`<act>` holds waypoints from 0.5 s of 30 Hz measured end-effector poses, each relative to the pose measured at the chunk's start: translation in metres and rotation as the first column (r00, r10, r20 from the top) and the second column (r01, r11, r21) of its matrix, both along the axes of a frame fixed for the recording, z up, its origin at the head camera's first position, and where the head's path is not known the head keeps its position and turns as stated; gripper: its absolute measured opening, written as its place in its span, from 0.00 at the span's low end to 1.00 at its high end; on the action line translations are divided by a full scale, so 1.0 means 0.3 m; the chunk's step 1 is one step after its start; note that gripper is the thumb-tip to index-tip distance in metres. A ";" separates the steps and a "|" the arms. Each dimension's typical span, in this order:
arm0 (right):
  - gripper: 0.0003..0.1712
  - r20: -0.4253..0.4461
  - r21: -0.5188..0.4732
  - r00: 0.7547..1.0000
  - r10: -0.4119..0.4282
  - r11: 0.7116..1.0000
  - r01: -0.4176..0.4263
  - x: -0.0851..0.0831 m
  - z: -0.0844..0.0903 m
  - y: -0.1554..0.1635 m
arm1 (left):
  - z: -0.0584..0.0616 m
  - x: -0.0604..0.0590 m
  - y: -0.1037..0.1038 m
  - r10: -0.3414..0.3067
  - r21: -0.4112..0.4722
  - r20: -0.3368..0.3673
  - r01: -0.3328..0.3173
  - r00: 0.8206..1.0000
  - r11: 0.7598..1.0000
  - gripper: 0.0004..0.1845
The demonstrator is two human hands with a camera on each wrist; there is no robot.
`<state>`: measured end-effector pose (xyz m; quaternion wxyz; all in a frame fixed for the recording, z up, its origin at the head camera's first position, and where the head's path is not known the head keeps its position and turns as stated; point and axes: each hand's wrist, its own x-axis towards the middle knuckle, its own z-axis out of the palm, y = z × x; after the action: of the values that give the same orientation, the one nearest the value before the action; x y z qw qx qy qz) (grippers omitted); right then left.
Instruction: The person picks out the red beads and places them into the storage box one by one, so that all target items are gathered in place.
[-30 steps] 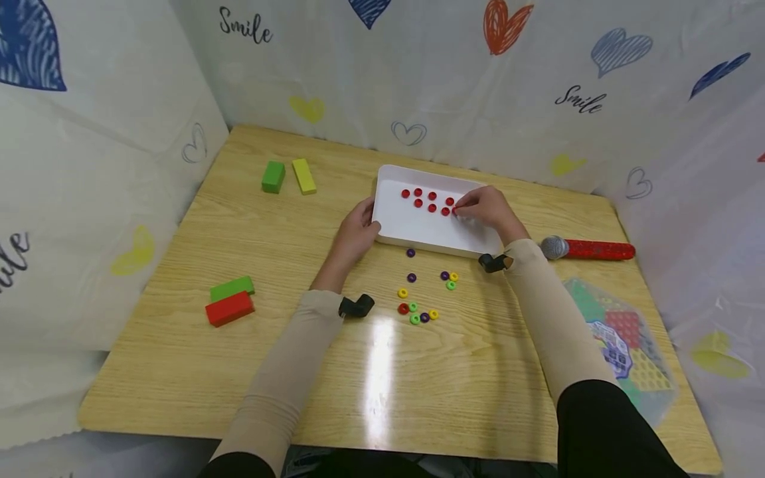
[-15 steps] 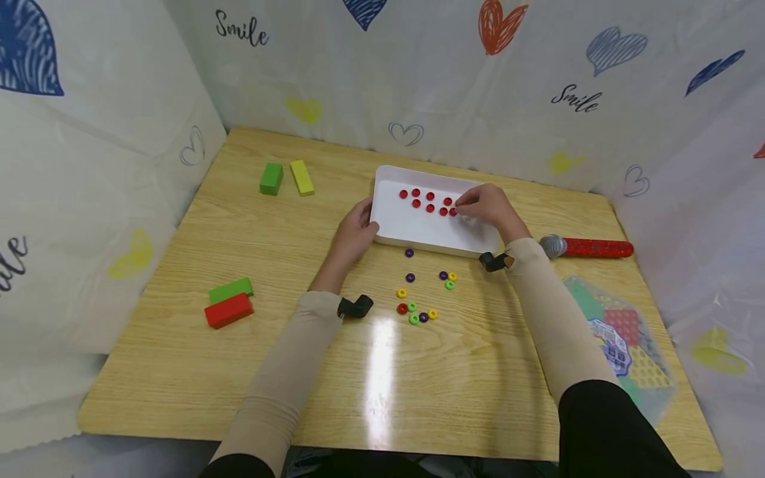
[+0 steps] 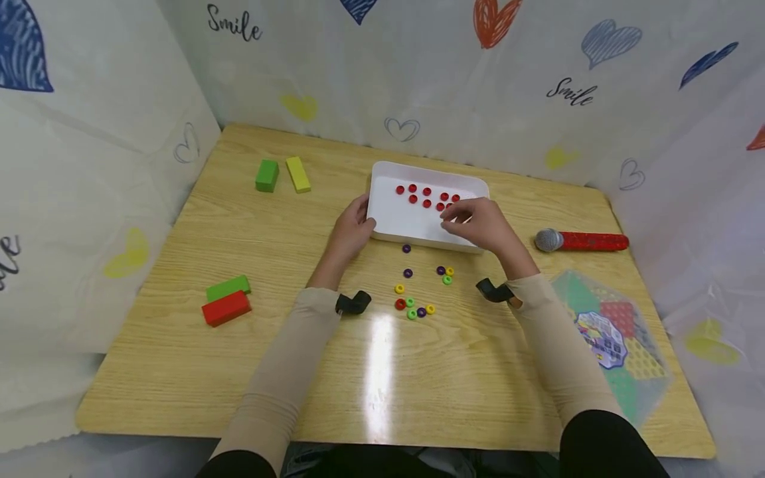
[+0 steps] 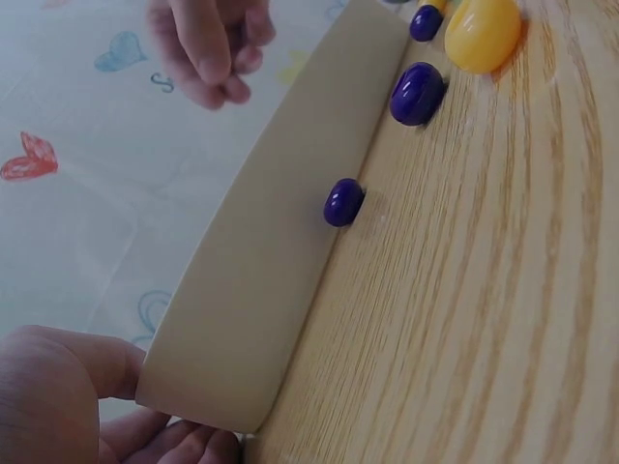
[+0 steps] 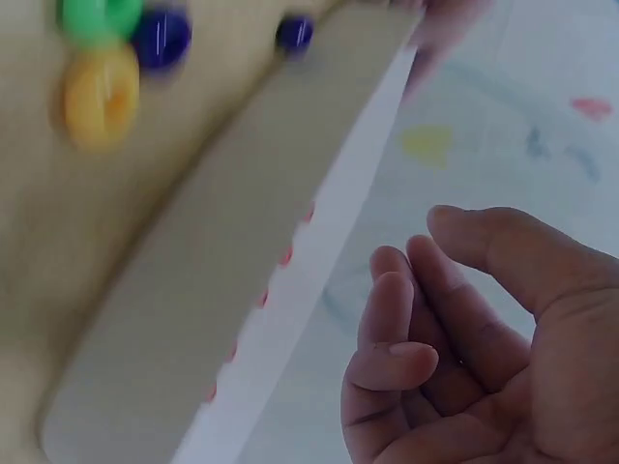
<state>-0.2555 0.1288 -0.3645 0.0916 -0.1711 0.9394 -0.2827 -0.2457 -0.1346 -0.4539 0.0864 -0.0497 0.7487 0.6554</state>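
Fingers of the left hand point(image 3: 351, 232) grip the white tray point(image 3: 394, 222)'s corner; right hand point(image 3: 481, 224) hovers above, loosely curled, empty.

- I see the desk point(image 3: 239, 226) as pale wood grain, smooth, with a glossy glare patch.
- The tray point(image 3: 394, 222) looks like matt white plastic.
- Glossy plastic rings point(image 3: 412, 309).
- The printed backdrop point(image 3: 478, 79) looks like thin, wrinkled sheet.

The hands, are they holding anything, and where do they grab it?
The left hand holds the white tray by its near left corner. The right hand hovers over the tray with loosely curled fingers, holding nothing.
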 end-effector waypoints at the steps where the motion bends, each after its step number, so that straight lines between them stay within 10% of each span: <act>1: 0.10 -0.001 -0.014 1.000 0.025 1.000 -0.025 0.029 -0.004 -0.014 | 0.001 0.001 -0.001 0.002 -0.003 0.000 -0.002 1.000 1.000 0.33; 15: 0.12 0.019 -0.071 0.949 0.315 0.947 -0.313 0.321 -0.130 -0.131 | 0.008 0.004 -0.001 -0.013 0.010 -0.024 0.013 1.000 1.000 0.33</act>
<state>-0.1591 0.0896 -0.4036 0.1436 -0.3173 0.8887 -0.2983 -0.2444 -0.1350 -0.4516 0.0819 -0.0367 0.7468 0.6590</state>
